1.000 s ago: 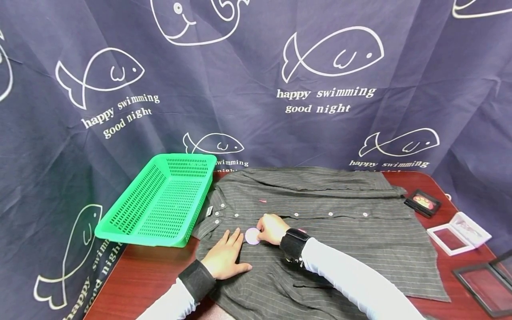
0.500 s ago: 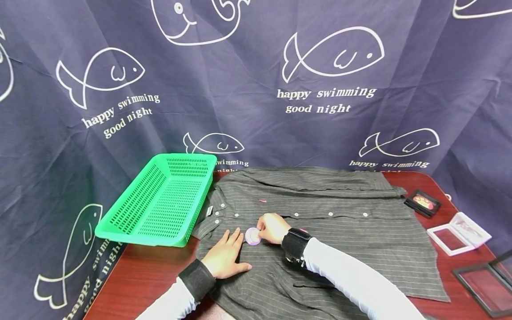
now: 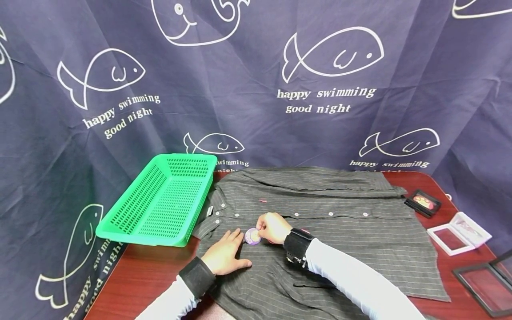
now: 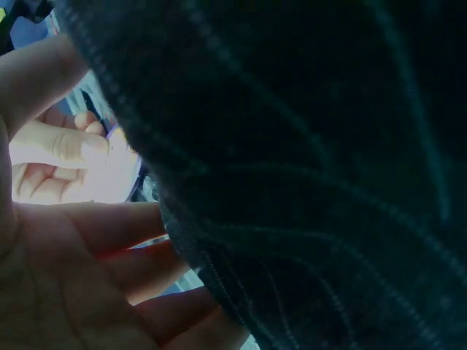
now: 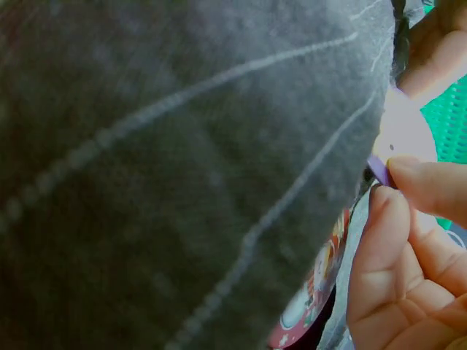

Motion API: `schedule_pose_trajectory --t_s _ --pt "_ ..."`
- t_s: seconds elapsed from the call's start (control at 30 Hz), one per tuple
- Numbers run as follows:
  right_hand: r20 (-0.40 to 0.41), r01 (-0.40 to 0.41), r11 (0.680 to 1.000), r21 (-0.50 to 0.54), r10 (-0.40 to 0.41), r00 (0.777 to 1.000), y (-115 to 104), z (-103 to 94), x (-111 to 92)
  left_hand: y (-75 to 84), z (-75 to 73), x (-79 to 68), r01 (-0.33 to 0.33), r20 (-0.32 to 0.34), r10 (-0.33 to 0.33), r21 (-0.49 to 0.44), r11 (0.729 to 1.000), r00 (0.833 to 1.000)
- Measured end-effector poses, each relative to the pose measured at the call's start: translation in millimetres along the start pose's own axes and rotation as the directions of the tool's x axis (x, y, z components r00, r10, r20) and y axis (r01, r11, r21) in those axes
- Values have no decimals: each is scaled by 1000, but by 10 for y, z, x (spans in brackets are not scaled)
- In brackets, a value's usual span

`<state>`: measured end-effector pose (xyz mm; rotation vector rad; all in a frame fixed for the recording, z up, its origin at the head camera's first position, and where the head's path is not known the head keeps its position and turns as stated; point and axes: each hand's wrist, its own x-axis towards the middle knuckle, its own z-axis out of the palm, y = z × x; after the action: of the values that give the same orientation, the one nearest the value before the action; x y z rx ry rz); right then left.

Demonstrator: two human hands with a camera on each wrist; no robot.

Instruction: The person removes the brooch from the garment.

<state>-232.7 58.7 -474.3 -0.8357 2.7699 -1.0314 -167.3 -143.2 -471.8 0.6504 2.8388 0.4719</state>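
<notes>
A dark grey pinstriped shirt lies spread over the table. My right hand pinches a round purple badge by its right edge, close over the shirt front. In the right wrist view the thumb and curled index finger meet at the purple rim. My left hand rests flat on the shirt just left of the badge, fingers extended and thumb spread. Part of another round badge with a red print shows past the cloth in the right wrist view. Cloth fills most of both wrist views.
A green plastic basket stands on the left of the red-brown table. At the right lie a black case with a red-and-gold picture, an opened white frame and an opened dark frame. A fish-print curtain hangs behind.
The badge has tilted slightly, so its purple print shows where glare whitened it before. My right wrist has shifted a little to the right. The left hand has stayed in place.
</notes>
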Motion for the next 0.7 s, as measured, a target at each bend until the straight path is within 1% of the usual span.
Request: schedule_pose_trajectory --t_s 0.13,0.27,0.47,0.6,0.7 --pt "5 17 1000 17 -17 1000 -2 -19 -12 -20 7 29 -9 -37 9 -1 1000 999" --pt "21 8 999 45 -9 1000 -19 -37 -21 -24 1 51 -42 -118 42 2 999 992" --pt "25 8 999 43 -9 1000 -49 -56 -39 -39 -9 124 -53 -227 48 -16 998 973" --pt "14 43 999 29 -44 999 -54 -59 -49 -44 -19 196 -76 -290 67 -22 997 955" --pt "7 73 997 20 -73 997 -49 -60 -55 -40 -29 244 -95 -318 83 -22 995 944"
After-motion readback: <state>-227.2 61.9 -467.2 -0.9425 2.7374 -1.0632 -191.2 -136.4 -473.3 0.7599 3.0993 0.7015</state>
